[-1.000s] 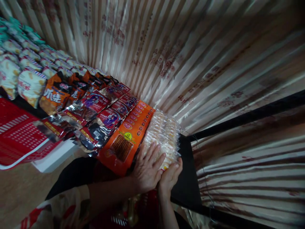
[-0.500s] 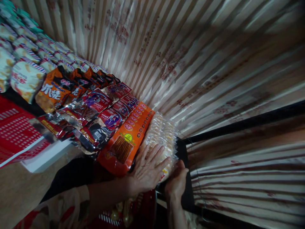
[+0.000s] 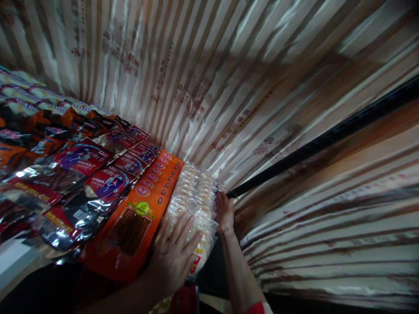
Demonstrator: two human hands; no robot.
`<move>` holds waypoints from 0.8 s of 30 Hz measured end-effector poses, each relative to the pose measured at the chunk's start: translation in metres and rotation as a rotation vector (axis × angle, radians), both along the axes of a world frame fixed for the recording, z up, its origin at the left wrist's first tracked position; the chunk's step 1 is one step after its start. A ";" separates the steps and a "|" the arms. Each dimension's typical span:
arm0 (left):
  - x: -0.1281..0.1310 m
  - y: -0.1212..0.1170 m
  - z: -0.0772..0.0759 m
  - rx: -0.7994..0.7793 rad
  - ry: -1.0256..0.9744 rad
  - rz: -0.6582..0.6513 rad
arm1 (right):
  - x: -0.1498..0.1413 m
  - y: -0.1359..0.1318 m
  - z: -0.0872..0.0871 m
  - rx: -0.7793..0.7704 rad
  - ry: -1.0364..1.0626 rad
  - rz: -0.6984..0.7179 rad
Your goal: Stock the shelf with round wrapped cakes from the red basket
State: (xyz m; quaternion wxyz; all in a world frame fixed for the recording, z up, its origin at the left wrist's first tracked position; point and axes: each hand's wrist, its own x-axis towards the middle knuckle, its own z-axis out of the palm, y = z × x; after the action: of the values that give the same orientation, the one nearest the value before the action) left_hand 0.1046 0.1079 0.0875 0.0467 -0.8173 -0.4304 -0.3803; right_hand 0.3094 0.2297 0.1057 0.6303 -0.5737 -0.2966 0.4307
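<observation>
A double row of pale round snacks in clear plastic wrappers (image 3: 200, 192) stands at the right end of the display. Across its near end lies my left hand (image 3: 173, 259), flat with the fingers spread. My right hand (image 3: 225, 213) is at the far right side of the same row, its fingers stretched out against the wrappers and partly hidden. Directly left of the row is an orange snack packet (image 3: 144, 205) with a window showing brown sticks; my left hand overlaps its edge.
Dark red and purple snack packets (image 3: 108, 183) lie left of the orange one, with orange-black bags (image 3: 46, 135) beyond. A pleated, printed curtain (image 3: 196, 87) rises behind. A black bar (image 3: 304, 148) slants up at right. A white box edge (image 3: 16, 257) shows at lower left.
The view has shifted right, so the goods sit farther left. My right hand has moved up along the side of the wrapped row toward its back. My left hand still rests on it.
</observation>
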 end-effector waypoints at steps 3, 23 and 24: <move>0.002 0.002 -0.001 0.023 0.012 0.005 | 0.003 0.022 0.001 0.025 0.001 0.020; 0.006 0.005 -0.006 -0.084 0.054 -0.003 | -0.006 0.060 -0.017 0.178 0.222 0.053; 0.006 0.005 -0.006 -0.088 0.049 0.004 | -0.007 0.060 -0.016 0.183 0.223 0.069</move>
State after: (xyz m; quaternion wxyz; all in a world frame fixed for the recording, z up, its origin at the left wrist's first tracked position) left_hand 0.1107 0.1125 0.0814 0.0221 -0.8267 -0.4469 -0.3410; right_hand 0.3021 0.2897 0.0900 0.6938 -0.4521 -0.2823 0.4844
